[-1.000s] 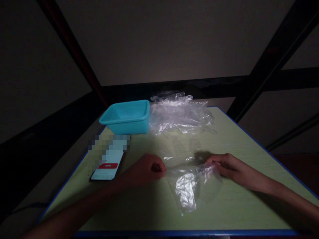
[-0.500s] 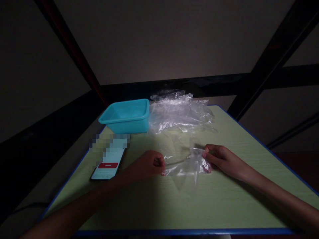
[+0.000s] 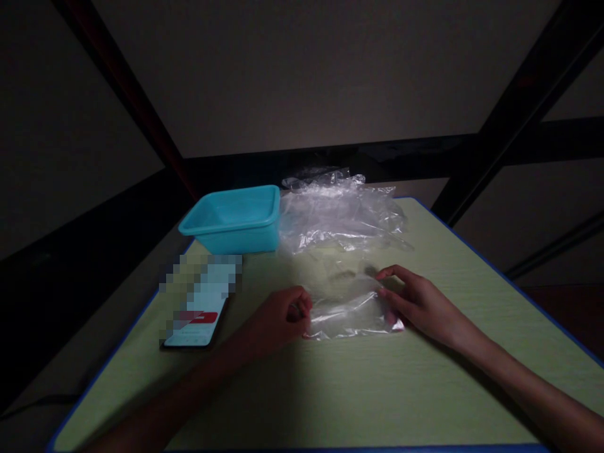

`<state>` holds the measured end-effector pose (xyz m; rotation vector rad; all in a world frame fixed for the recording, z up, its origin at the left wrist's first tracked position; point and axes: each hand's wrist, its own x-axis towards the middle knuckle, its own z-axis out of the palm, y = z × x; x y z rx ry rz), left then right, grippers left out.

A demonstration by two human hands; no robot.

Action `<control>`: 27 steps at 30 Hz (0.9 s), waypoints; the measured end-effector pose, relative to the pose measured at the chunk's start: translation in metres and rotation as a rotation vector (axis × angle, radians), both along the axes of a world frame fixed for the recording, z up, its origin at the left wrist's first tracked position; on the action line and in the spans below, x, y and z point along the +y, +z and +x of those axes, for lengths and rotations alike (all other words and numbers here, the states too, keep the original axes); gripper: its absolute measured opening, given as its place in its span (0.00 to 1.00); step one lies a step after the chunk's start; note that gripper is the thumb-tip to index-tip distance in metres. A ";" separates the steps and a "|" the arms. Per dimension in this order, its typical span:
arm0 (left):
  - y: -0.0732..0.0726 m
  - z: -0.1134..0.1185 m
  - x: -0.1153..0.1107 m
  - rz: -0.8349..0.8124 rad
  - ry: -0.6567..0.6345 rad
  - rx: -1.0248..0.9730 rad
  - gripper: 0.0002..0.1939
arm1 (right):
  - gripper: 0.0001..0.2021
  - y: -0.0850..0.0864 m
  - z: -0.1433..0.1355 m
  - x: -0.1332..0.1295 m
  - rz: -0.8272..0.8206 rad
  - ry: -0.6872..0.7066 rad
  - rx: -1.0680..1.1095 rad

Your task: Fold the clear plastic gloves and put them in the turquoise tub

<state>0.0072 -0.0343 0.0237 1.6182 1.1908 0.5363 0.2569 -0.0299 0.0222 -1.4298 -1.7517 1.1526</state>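
Note:
A clear plastic bag (image 3: 352, 314) lies stretched between my two hands just above or on the table, its front edge shining. My left hand (image 3: 287, 314) pinches the bag's left edge between curled fingers and thumb. At the right edge, my right hand (image 3: 415, 302) has its thumb over the film, while other fingers show through the plastic beneath it. The index finger of that hand is lifted away from the thumb. Behind the bag rests a crumpled heap of more clear plastic bags (image 3: 340, 214).
A turquoise plastic basin (image 3: 231, 229) stands at the back left, beside the heap. Nearer me on the left lies a phone (image 3: 202, 314) with its screen lit. The light green table (image 3: 349, 396) has a blue edge, and a wall (image 3: 302, 82) rises behind it.
The bunched right side of the bag has spread flatter. My right thumb and index finger have parted, and the index finger reaches a little further left. My left hand keeps its pinch.

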 end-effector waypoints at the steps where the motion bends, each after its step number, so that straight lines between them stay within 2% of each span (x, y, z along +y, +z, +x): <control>1: -0.001 0.000 0.000 0.008 0.003 -0.007 0.05 | 0.13 0.000 0.000 -0.001 0.025 -0.010 -0.027; 6: -0.004 0.002 -0.003 0.023 0.034 -0.045 0.11 | 0.16 0.000 -0.001 -0.003 0.124 -0.035 -0.095; 12: -0.012 0.007 -0.006 0.040 0.157 -0.119 0.16 | 0.22 -0.001 -0.002 -0.001 0.073 -0.057 0.078; 18: -0.019 0.009 -0.006 0.046 0.199 -0.167 0.20 | 0.25 -0.003 0.000 0.002 0.093 -0.073 0.154; 27: -0.018 0.011 -0.006 0.034 0.220 -0.173 0.23 | 0.25 -0.006 0.007 0.006 0.120 -0.058 0.089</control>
